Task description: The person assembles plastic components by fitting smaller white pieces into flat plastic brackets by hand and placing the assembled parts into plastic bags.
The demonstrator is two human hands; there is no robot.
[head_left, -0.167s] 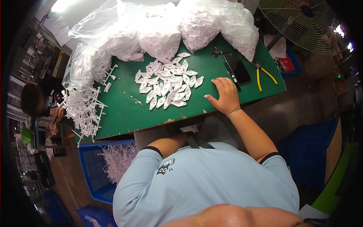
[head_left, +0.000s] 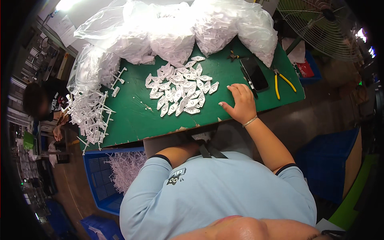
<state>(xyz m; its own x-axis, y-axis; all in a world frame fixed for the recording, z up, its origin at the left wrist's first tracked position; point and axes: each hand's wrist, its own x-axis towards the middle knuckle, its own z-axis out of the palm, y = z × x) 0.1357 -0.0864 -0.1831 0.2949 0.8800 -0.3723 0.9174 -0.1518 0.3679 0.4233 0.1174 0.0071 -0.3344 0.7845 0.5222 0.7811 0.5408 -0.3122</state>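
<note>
My right hand (head_left: 242, 103) rests on the near right part of the green table (head_left: 128, 128), fingers apart and holding nothing. A pile of flat white diamond-shaped plastic pieces (head_left: 182, 90) lies to its left. Just beyond the hand is a black phone (head_left: 255, 74), with yellow-handled pliers (head_left: 285, 86) to the right of it. My left forearm (head_left: 180, 154) reaches in below the table's near edge. My left hand is hidden in the shadow there, so its fingers do not show.
Clear bags full of white parts (head_left: 172, 44) line the back. White branching plastic sprues (head_left: 90, 116) heap up at the left edge. A blue crate (head_left: 100, 184) with more sprues stands below. A fan (head_left: 320, 24) is at the far right. Another person (head_left: 48, 100) is at the left.
The whole scene has shifted slightly to the right in the picture. My right hand keeps its place on the table, and no object has been moved.
</note>
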